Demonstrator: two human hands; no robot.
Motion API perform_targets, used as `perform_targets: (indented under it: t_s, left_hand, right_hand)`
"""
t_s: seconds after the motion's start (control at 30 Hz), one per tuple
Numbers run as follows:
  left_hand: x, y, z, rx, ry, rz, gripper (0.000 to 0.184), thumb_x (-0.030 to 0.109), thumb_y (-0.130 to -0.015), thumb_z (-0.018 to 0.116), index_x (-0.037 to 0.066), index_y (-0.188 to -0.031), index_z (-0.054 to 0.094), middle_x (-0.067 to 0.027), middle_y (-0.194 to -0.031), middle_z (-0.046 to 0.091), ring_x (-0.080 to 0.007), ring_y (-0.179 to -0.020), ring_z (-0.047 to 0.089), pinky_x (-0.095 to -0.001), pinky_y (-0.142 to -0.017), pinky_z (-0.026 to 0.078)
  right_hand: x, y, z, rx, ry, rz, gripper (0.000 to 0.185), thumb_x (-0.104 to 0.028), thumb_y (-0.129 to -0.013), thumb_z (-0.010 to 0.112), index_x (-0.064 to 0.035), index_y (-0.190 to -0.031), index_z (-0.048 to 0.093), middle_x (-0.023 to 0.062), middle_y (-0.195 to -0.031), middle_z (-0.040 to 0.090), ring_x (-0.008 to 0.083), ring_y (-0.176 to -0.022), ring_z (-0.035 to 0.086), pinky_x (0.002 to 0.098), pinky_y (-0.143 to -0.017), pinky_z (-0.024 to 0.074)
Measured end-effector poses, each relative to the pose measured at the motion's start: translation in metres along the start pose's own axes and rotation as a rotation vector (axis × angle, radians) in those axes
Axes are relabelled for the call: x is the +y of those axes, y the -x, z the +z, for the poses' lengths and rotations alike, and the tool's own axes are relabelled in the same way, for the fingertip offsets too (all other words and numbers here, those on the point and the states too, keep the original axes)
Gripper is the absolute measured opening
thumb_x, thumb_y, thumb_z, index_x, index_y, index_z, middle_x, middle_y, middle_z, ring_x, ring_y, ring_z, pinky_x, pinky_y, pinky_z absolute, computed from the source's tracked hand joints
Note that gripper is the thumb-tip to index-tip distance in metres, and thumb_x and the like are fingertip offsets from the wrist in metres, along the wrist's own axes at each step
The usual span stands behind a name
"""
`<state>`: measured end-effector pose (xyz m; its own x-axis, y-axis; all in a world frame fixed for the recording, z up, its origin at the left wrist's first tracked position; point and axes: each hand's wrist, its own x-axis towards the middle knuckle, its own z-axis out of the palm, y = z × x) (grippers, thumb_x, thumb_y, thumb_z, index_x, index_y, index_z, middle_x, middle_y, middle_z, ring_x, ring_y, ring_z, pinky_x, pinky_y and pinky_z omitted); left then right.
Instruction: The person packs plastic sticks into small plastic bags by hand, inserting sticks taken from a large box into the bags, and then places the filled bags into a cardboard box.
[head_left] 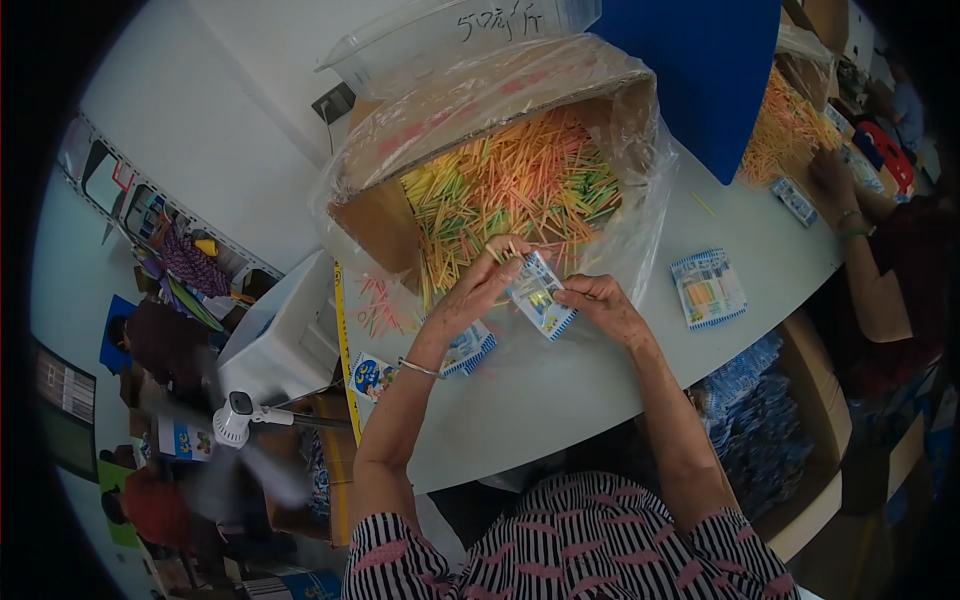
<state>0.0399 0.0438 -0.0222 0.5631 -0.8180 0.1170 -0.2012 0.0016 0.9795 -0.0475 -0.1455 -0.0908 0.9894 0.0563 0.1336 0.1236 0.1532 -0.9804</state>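
Note:
My left hand (485, 280) pinches a few short yellow sticks at the top of a small blue-and-white plastic packet (541, 296). My right hand (603, 303) grips the same packet by its right edge. Behind both hands lies a plastic-lined cardboard box (375, 232) on its side, with a heap of orange, yellow and green sticks (515, 180) spilling toward the hands. Beneath my left wrist, another blue-and-white packet (468, 347) rests on the table, partly hidden. A filled packet (708, 289) lies to the right of my right hand.
The grey table (520, 420) has a blue divider (690, 80) at the back. Loose pink sticks (378, 308) and a blue packet (371, 377) lie left. A box of blue packets (765, 430) stands below right. A co-worker's hand (832, 180) is at another stick pile. A fan (235, 420) stands left.

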Motion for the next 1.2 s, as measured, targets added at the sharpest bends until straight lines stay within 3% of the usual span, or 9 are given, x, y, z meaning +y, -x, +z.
perform_targets:
  t_s: [0.23,0.33,0.5,0.6,0.73,0.8,0.93,1.0,1.2]
  left_hand:
    - [-0.002,-0.004,-0.006,-0.01,-0.128,0.029,0.041,0.009,-0.092,0.049,0.003,-0.129,0.032,-0.0091,-0.124,0.044,-0.0145,-0.117,0.041,-0.0296,-0.095,0.038]
    - [-0.004,-0.006,-0.005,0.048,-0.091,0.108,0.046,0.013,-0.089,0.057,0.004,-0.128,0.035,-0.0095,-0.12,0.049,-0.0168,-0.105,0.052,-0.028,-0.088,0.045]
    - [0.001,-0.003,0.0,0.116,-0.67,0.225,0.044,0.008,-0.084,0.06,0.003,-0.124,0.043,-0.0116,-0.111,0.056,-0.0182,-0.102,0.055,-0.0297,-0.086,0.046]
    - [0.003,-0.007,0.004,0.137,-0.394,0.071,0.041,0.003,-0.083,0.058,0.002,-0.122,0.044,-0.0101,-0.106,0.058,-0.0164,-0.101,0.056,-0.0294,-0.084,0.046]
    - [-0.001,-0.013,0.007,0.154,-0.259,0.107,0.038,0.0,-0.082,0.058,0.001,-0.117,0.046,-0.0093,-0.106,0.058,-0.0153,-0.1,0.056,-0.0283,-0.084,0.045]
    - [0.001,-0.016,0.007,0.084,-0.082,-0.004,0.036,-0.001,-0.083,0.059,0.002,-0.116,0.045,-0.0079,-0.109,0.055,-0.0118,-0.1,0.053,-0.023,-0.083,0.045]
    - [-0.003,-0.022,0.014,0.082,-0.084,0.008,0.035,-0.002,-0.081,0.059,0.002,-0.114,0.045,-0.0072,-0.106,0.056,-0.0117,-0.099,0.053,-0.0237,-0.083,0.045]
    - [-0.009,-0.028,0.011,0.058,-0.383,0.15,0.036,-0.003,-0.08,0.06,0.002,-0.113,0.045,-0.0062,-0.104,0.056,-0.0119,-0.1,0.052,-0.0245,-0.084,0.044]
    - [-0.005,-0.027,0.015,0.025,-0.186,0.125,0.039,-0.003,-0.08,0.061,0.003,-0.115,0.044,-0.0046,-0.106,0.054,-0.0116,-0.098,0.053,-0.0244,-0.081,0.045]
  right_hand:
    - [0.005,-0.003,-0.002,0.036,0.02,-0.055,0.021,-0.015,-0.085,0.062,0.0006,-0.099,0.066,0.0012,-0.082,0.063,0.0058,-0.076,0.053,0.0208,-0.071,0.0427]
    - [0.006,-0.003,-0.003,0.054,0.021,-0.051,0.021,-0.015,-0.085,0.062,0.0003,-0.099,0.066,0.0008,-0.082,0.063,0.0054,-0.076,0.052,0.0204,-0.07,0.0423]
    - [0.005,-0.004,-0.003,0.081,-0.032,-0.056,0.02,-0.014,-0.085,0.062,0.0003,-0.099,0.067,0.0006,-0.084,0.063,0.005,-0.077,0.052,0.0201,-0.071,0.0419]
    - [0.001,-0.003,0.0,0.036,0.018,-0.068,0.024,-0.013,-0.086,0.061,0.0009,-0.105,0.064,0.0011,-0.086,0.065,0.0059,-0.08,0.054,0.0218,-0.075,0.0433]
    - [-0.007,-0.002,0.0,-0.032,-0.019,0.028,0.025,-0.011,-0.085,0.06,0.0017,-0.107,0.062,0.002,-0.09,0.065,0.0069,-0.082,0.055,0.0224,-0.078,0.0438]
    - [-0.004,-0.003,-0.004,-0.06,0.005,0.07,0.025,-0.009,-0.085,0.06,0.002,-0.107,0.061,0.0027,-0.093,0.065,0.0072,-0.084,0.055,0.0228,-0.079,0.0439]
    - [0.002,-0.004,-0.004,-0.06,-0.047,0.103,0.024,-0.009,-0.084,0.06,0.0023,-0.105,0.062,0.004,-0.093,0.065,0.0073,-0.084,0.057,0.023,-0.079,0.0442]
    - [-0.002,-0.003,-0.002,-0.055,-0.078,0.098,0.024,-0.009,-0.084,0.06,0.0024,-0.105,0.062,0.0041,-0.093,0.065,0.0073,-0.084,0.057,0.023,-0.079,0.0443]
    - [-0.004,-0.003,-0.002,-0.033,-0.041,0.143,0.027,-0.012,-0.082,0.064,0.0014,-0.105,0.063,0.0039,-0.093,0.066,0.0076,-0.082,0.058,0.0229,-0.079,0.0445]
